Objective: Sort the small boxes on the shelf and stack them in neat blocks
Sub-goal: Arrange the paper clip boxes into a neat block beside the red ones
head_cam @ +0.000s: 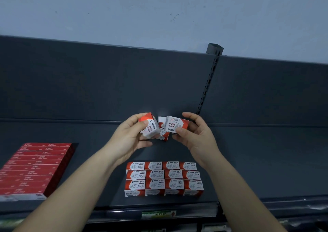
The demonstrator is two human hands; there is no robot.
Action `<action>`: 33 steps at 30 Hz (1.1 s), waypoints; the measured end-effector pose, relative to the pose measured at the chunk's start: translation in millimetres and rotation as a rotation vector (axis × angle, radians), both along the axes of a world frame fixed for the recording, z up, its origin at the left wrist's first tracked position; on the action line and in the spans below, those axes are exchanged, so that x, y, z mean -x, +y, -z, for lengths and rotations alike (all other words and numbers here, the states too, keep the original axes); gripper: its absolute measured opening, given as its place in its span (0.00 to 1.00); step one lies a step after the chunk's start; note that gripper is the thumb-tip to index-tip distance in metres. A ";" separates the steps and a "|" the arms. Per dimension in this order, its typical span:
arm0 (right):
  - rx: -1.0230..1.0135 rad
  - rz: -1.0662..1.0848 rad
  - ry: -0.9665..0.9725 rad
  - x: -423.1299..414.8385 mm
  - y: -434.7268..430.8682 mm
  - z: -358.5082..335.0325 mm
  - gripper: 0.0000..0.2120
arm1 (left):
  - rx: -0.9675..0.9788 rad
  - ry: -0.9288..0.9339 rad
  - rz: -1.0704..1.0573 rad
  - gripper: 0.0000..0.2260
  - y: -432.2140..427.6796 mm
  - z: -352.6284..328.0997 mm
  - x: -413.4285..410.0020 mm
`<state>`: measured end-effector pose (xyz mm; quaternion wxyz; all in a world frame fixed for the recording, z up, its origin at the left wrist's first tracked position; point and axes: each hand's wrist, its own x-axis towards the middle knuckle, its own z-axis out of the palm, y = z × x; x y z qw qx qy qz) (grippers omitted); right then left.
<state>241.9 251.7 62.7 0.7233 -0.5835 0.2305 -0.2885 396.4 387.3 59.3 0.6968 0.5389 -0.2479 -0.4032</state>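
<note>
My left hand (130,136) grips a red-and-white paper clip box (150,125), tilted, above the dark shelf (88,143). My right hand (195,134) pinches a second paper clip box (174,125) between thumb and fingers, label facing me. Between and behind the two hands lie a few more loose boxes (162,133) near the shelf's back. A neat block of the same boxes (164,177), in three rows, stands near the shelf's front edge below my hands.
A flat block of red boxes (33,168) fills the shelf's left front. A slotted upright post (210,79) rises in the grey back panel. A green price label (158,214) sits on the shelf's front rail. Bare shelf lies to the right.
</note>
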 end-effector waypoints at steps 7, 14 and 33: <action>-0.034 0.011 -0.031 -1.5 1.2 -0.9 0.13 | -0.070 -0.202 -0.002 0.14 0.7 -0.6 -1.1; -0.078 -0.005 0.009 0.0 -1.4 -1.5 0.11 | -0.120 -0.233 0.029 0.15 3.3 1.1 -5.8; 0.002 -0.098 0.041 -22.5 6.5 6.0 0.11 | -0.156 -0.311 0.080 0.13 8.9 3.3 -32.3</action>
